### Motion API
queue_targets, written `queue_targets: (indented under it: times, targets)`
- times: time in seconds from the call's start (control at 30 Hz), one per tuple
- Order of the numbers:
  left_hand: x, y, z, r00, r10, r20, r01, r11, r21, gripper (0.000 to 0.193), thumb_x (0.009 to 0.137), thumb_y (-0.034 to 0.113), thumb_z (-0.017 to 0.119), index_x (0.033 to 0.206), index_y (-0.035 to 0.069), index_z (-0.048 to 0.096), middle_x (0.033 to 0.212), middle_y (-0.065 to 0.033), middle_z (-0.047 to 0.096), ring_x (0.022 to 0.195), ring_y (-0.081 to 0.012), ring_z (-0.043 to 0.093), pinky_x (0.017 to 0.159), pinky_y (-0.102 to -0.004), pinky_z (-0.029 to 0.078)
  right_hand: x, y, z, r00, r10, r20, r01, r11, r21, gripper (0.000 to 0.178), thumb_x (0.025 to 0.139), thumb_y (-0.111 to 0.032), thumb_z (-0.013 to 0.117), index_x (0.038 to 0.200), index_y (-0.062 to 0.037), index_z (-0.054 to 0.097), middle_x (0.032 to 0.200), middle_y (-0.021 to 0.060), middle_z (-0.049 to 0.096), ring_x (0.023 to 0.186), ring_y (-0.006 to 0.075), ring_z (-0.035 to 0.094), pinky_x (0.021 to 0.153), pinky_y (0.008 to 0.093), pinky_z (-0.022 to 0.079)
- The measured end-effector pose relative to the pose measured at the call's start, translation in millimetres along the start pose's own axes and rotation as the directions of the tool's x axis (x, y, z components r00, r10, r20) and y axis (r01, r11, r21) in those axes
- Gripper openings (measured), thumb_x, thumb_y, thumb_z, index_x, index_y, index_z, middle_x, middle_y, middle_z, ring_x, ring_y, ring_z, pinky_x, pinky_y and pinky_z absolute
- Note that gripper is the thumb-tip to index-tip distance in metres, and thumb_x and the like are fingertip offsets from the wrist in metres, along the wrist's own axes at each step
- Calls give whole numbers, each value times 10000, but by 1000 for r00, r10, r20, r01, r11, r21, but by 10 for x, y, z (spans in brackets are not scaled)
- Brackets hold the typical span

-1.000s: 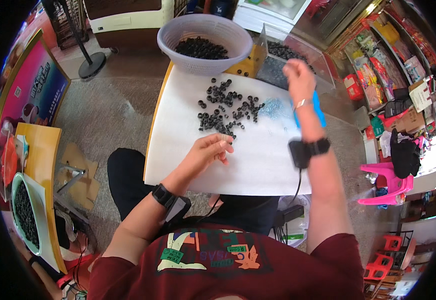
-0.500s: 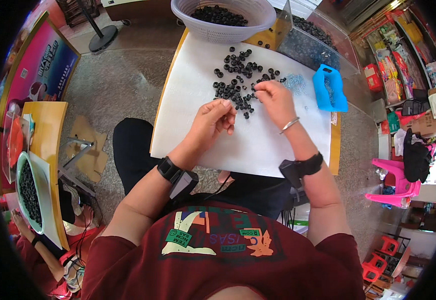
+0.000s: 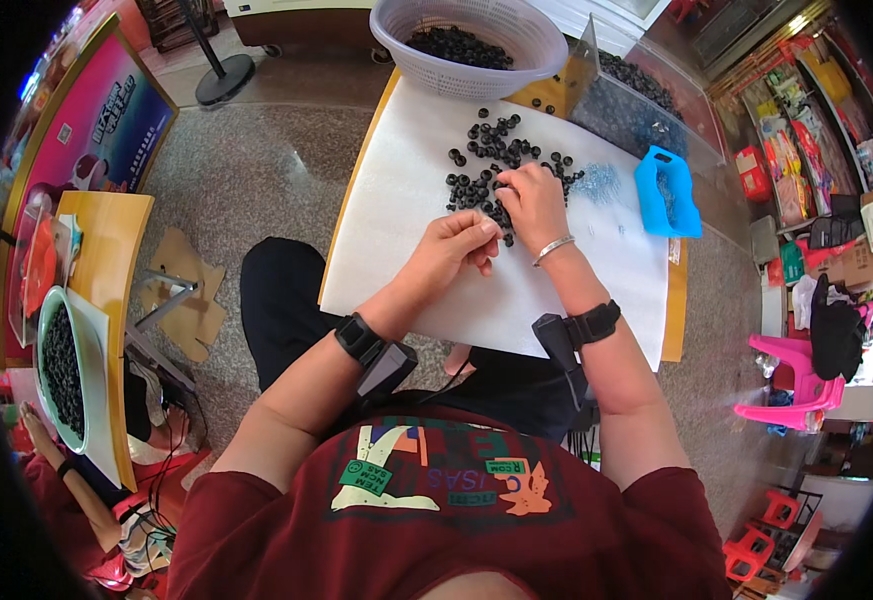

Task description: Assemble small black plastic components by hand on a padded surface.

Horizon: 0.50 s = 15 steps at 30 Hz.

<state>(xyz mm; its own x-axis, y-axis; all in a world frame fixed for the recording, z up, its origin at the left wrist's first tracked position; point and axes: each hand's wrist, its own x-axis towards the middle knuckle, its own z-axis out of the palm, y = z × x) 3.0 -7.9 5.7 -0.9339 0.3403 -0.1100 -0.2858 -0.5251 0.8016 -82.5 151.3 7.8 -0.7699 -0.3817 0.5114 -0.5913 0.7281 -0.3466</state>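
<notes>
Closer together than half a second ago, the two hands now nearly meet near the middle of the frame: the right hand (image 3: 536,212) has come down and left, and the left hand (image 3: 456,248) sits just below it, while the whole view has shifted slightly. The left hand's thumb lies toward its curled forefinger; the right hand's fingers point down into the black pieces (image 3: 485,176). Whether either hand pinches anything, I cannot tell. Those pieces lie loose in the upper middle of the frame on a white sheet (image 3: 381,205) covering the surface, probably because dark, round items stand out there and are easy to pick apart. The clear-blue bits (image 3: 598,183) form their own patch to the right, likely spread so that fingers can lift them singly. The basket (image 3: 436,75) at upper middle, the transparent bin (image 3: 611,110) at upper right and the blue tray (image 3: 671,226) below it ring the pile, presumably for easy reach. Counted: two hands, one basket, one bin, one blue tray, one green bowl (image 3: 80,405) of black pieces at far left, and one pink stool (image 3: 806,375) at right; the loose pieces and bits are too many and too small to count.
</notes>
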Motion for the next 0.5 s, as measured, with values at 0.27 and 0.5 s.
queue_targets:
  times: [0.27, 0.5]
  targets:
    - [17, -37, 4, 997, 40, -63, -45, 996, -73, 158, 941, 155, 529, 909, 15, 597, 786, -36, 586, 669, -90, 546, 624, -241, 496, -110, -198, -218, 990, 141, 21, -142, 960, 241, 142, 782, -139, 632, 882, -43, 658, 877, 82, 600, 792, 249, 570, 714, 352, 453]
    - [30, -1, 28, 997, 69, -44, -72, 994, -80, 165, 936, 153, 545, 977, 3, 599, 791, -28, 581, 702, -84, 540, 664, -249, 503, -448, -643, -409, 943, 331, -30, -257, 782, 567, 151, 797, -87, 645, 936, -36, 673, 918, 82, 604, 764, 184, 594, 665, 279, 485]
